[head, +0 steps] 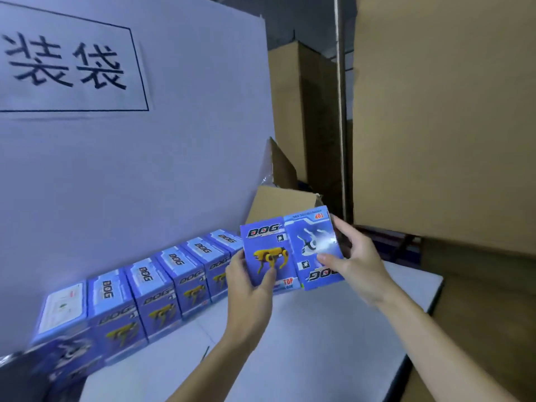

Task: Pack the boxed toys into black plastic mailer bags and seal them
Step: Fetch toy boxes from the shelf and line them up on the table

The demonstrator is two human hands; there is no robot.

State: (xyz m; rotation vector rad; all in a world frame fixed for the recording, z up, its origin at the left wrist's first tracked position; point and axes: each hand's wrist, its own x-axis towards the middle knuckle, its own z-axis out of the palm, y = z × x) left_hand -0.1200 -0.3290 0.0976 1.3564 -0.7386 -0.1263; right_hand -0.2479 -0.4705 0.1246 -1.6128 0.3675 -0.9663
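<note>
Both hands (249, 281) (355, 264) each grip one toy box (262, 250) (313, 245).

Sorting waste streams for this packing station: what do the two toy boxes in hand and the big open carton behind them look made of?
The box with the yellow dog and the box with the white dog look like thin printed cardboard with a glossy coat: crisp folded edges, a glare patch on the second. The open carton looks like plain brown corrugated board, matte, with bent flaps.
</note>
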